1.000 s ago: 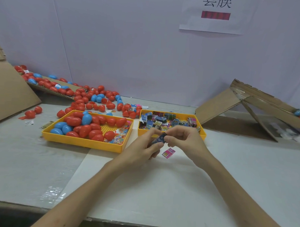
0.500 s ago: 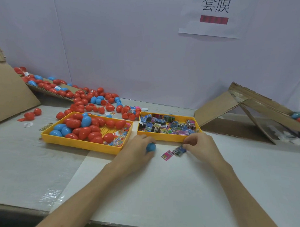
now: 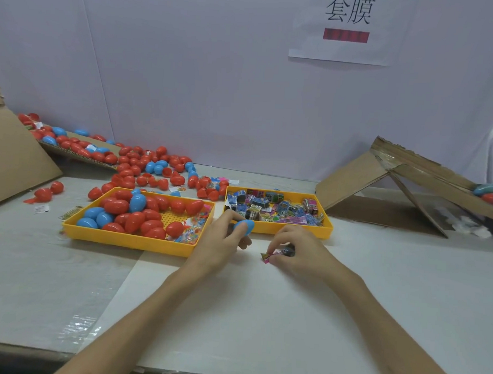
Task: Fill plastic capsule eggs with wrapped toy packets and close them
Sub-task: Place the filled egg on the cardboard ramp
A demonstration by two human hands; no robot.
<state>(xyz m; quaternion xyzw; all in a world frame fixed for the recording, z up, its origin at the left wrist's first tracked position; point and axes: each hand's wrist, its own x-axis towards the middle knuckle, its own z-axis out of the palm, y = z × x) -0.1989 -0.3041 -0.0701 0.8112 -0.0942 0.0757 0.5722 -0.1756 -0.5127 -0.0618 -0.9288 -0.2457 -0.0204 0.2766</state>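
Blue capsule egg (image 3: 244, 225) sits gripped in our L hand (image 3: 224, 240), mid-table (image 3: 263, 313), just in front of the packet tray (image 3: 322, 231). R hand (image 3: 299, 253) pinches wrapped packets (image 3: 276, 253) on the table just right of the egg, long axis approx left-right. Hands close, not touching.

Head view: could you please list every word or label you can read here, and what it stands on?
"套膜": on the white paper sheet on the wall.
Red bar below it: blurred, unreadable.
Packets in the right yellow tray: print too small to read.
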